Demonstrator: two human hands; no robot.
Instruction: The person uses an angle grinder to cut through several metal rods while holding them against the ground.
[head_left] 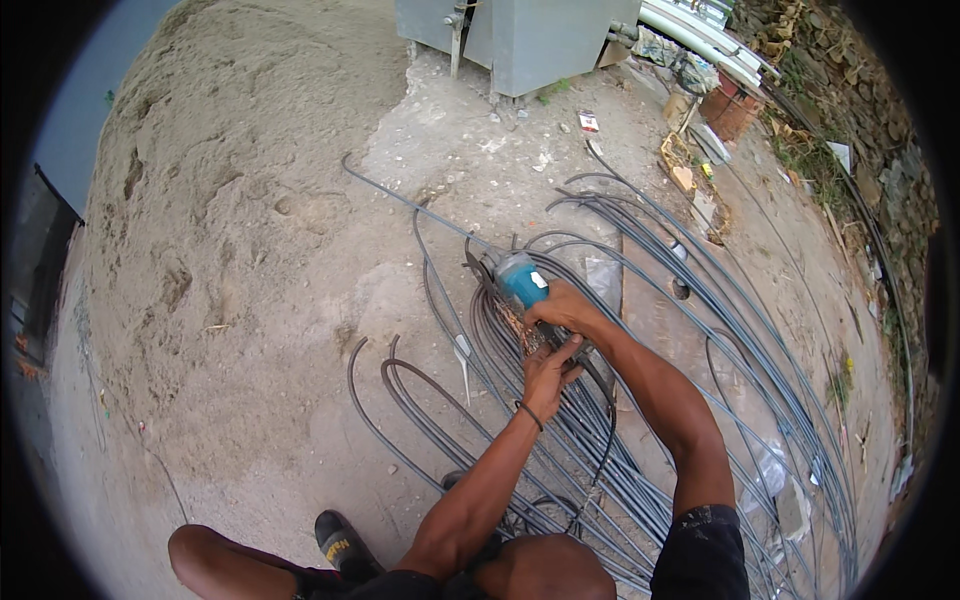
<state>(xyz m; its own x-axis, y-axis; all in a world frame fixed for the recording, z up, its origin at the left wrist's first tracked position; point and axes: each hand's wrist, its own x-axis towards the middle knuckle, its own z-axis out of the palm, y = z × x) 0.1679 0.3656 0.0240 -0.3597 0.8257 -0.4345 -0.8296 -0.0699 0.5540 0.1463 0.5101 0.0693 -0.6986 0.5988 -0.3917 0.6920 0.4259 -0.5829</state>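
A teal angle grinder [522, 284] with a grey gear head is held over a bundle of grey steel rebar rods [612, 440]. My right hand [562, 306] is closed around its body. Lower down, my left hand [550, 372] is closed around the rear part, which the fingers partly hide. Orange sparks [525, 330] spray downward beside the tool, toward my left hand. The grinder's disc edge touches or lies very near a rod [425, 210] that slants up to the left; the exact contact is hidden. A black cord [610, 425] trails from the grinder across the rods.
Bent rod ends [385, 365] curve up at the left, close to my shoe [345, 542]. More long rods [740, 300] run along the right. A sand heap [240, 130] rises at the left. A grey metal box [560, 45] stands at the top, near white pipes [705, 45].
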